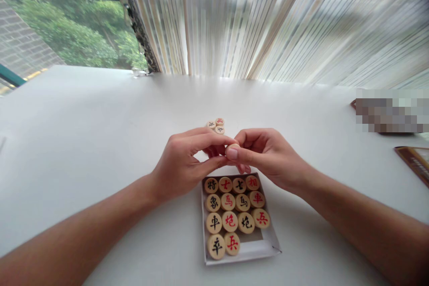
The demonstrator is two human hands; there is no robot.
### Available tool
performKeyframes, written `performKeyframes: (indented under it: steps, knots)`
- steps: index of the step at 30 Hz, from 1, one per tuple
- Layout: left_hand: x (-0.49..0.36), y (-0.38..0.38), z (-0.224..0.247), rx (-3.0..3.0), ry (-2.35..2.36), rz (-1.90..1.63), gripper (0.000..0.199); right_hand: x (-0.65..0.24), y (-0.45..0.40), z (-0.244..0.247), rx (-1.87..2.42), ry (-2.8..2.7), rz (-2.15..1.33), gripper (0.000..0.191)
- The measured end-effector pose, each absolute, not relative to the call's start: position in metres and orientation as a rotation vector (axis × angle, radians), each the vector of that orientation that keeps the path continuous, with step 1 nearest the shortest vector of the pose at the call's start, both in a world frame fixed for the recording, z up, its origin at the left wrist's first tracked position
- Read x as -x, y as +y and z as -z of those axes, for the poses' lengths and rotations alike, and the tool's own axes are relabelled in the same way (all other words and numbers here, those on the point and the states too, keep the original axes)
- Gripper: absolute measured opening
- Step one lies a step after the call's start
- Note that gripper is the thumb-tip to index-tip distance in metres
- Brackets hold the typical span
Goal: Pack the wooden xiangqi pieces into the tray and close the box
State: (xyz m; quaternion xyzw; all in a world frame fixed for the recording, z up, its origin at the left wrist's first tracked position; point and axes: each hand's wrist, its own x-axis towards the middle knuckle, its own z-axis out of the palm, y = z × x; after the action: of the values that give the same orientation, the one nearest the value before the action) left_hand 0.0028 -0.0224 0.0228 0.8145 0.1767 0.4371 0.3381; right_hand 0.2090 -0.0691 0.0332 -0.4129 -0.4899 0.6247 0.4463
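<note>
My right hand (264, 156) pinches a round wooden xiangqi piece (231, 146) between thumb and fingers, so most of the piece is hidden. My left hand (179, 165) comes in from the other side, with its thumb and index finger reaching to the same spot. Just below both hands is a shallow white cardboard tray (243, 251) packed with several wooden pieces (229, 221) marked in red and black characters. Three more pieces (215, 126) lie in a small cluster on the table beyond my left fingers.
The white table (100, 111) runs back to a striped curtain (268, 22) and a window (67, 22) showing trees. At the right edge lie a brown-edged flat item (414, 161) and a pixelated, unreadable object (389, 111).
</note>
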Motion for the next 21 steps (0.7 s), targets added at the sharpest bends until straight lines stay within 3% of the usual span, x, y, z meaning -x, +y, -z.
performKeyframes:
  steps: [21]
  knots:
    - [-0.003,-0.024,-0.019,-1.875,0.445,-1.105,0.023,-0.220,-0.066,-0.030,0.835,-1.292,-1.618,0.022]
